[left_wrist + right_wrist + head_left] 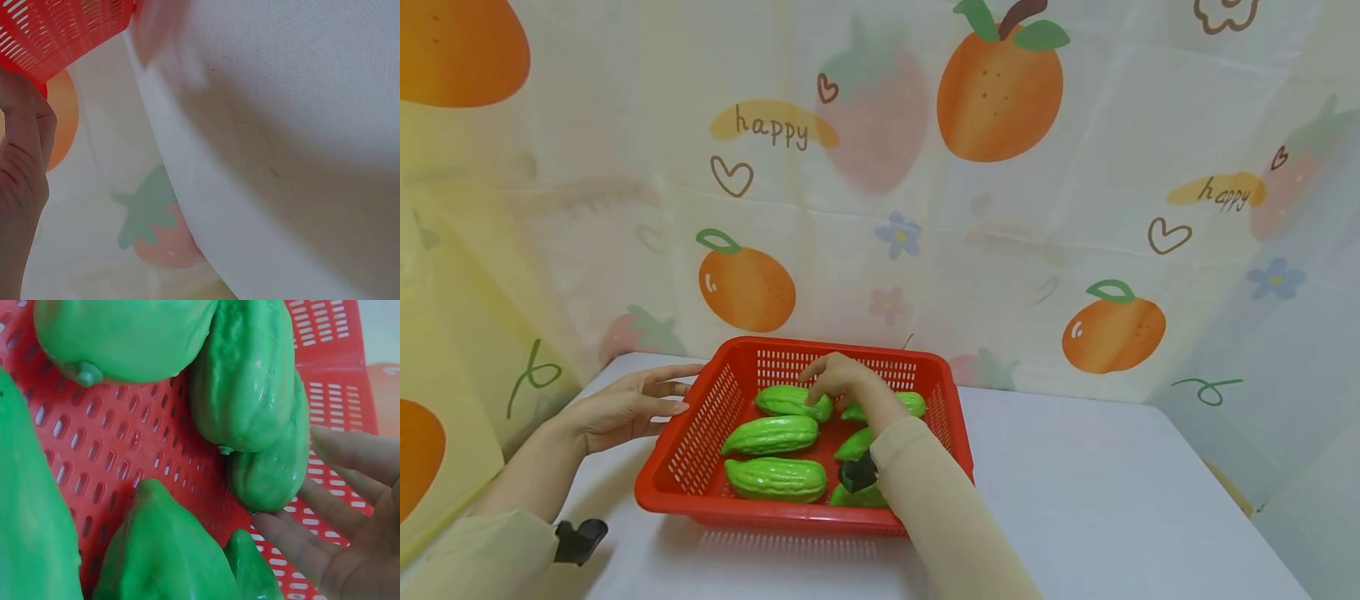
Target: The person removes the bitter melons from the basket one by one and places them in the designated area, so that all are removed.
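A red plastic basket [790, 514] with slotted walls holds several green bitter melons, lying in two columns. At the basket's left rim, my left hand [625, 408] rests its extended fingers against the outside; the left wrist view shows those fingers [22, 119] just under the rim. My right hand [842, 379] reaches into the basket over the far-left bitter melon [786, 401]. In the right wrist view its fingers are spread, with fingertips right at the end of a bitter melon [272, 472]. The right forearm partly hides the right column of melons.
The basket stands on a white-covered table [1075, 483], whose surface extends to the right. Behind it hangs a fruit-print curtain [865, 275] along the table's far edge. Black wrist straps [580, 542] show at both sleeves.
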Demonstrator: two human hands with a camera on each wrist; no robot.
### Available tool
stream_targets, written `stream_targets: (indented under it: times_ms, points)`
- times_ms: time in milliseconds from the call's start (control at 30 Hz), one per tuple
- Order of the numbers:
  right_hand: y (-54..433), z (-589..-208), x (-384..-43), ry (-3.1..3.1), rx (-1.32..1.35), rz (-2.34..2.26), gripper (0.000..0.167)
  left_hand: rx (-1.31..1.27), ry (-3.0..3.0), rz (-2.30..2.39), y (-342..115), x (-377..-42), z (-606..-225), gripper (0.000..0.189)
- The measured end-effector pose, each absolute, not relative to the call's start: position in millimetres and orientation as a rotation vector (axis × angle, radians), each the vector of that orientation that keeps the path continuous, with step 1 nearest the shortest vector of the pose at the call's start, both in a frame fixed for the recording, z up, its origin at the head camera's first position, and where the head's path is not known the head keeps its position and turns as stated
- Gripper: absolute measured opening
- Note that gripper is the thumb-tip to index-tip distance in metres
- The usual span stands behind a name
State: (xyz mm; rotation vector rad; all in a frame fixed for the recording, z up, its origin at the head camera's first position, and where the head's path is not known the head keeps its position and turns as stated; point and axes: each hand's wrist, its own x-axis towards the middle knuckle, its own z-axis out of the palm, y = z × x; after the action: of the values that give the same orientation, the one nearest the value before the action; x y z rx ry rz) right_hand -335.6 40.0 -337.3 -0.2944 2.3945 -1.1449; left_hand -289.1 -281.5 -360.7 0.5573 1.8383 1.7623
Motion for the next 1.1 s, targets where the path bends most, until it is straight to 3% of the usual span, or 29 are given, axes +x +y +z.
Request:
stream_targets:
  times_ms: [1100]
  points:
    - [36.0,-341.7,-336.6,2.504,-0.369,-0.811,0.052,0.553,1.835,1.768,-282.4,-288.4,-362.6,0.045]
